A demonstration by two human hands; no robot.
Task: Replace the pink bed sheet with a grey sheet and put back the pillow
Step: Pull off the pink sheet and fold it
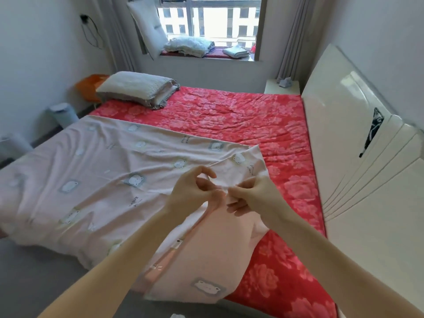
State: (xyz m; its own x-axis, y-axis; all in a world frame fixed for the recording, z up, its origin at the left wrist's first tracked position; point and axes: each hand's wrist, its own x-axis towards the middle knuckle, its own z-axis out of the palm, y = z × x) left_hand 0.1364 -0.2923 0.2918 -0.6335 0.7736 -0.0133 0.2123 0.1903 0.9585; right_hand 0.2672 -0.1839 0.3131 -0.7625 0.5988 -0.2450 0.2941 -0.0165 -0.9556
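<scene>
The left hand (195,191) and right hand (252,195), close together, each pinch a bunched edge of the pale pink bear-print sheet (91,171), lifted off the red floral mattress cover (229,111). A cream, grey-trimmed pillow (137,88) lies at the far corner.

Your pink sheet (91,171) is thin, matt cloth, softly creased. Beside the headboard (358,143), itself glossy, smooth and hard-looking, the red cover (229,111) is quilted, wrinkled fabric. Far from the headboard, the pillow (137,88) shows rough, crinkled cloth.

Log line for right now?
pink sheet: half pulled back | left hand: grips its edge | right hand: grips its edge | red floral cover: exposed
</scene>
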